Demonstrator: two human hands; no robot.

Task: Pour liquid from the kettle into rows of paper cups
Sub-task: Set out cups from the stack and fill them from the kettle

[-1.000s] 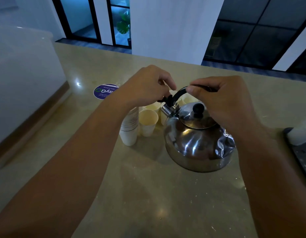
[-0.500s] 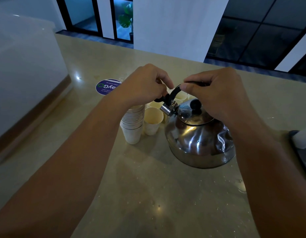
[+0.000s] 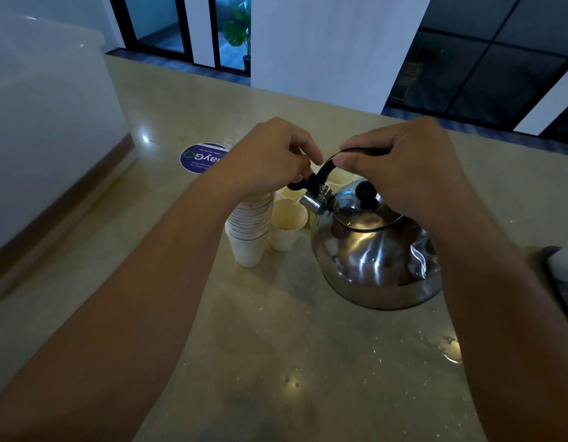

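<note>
Kettle: a steel kettle is stood on the desk, just right of the cups, with its spout turned toward them.
Right grip: the black arched handle is held at its top by the right hand, fingers curled over it.
Left grip: the black spout lever is pinched by the left hand at the front end of the handle.
Cups: an open paper cup is placed directly under the spout, more cups are seen behind it, and a nested stack of cups is stood just to its left.
Step in hand: it is judged that the spout cap is being held open so a pour into the nearest cup can be made.
How it is done well: the lever should be kept fully pulled, the kettle tipped slowly by the handle, and the spout kept over the cup's mouth.
Risk: light paper cups are easily knocked or overfilled; a wet patch is already seen on the desk.
Fill level: it cannot be told in this dim light.
</note>
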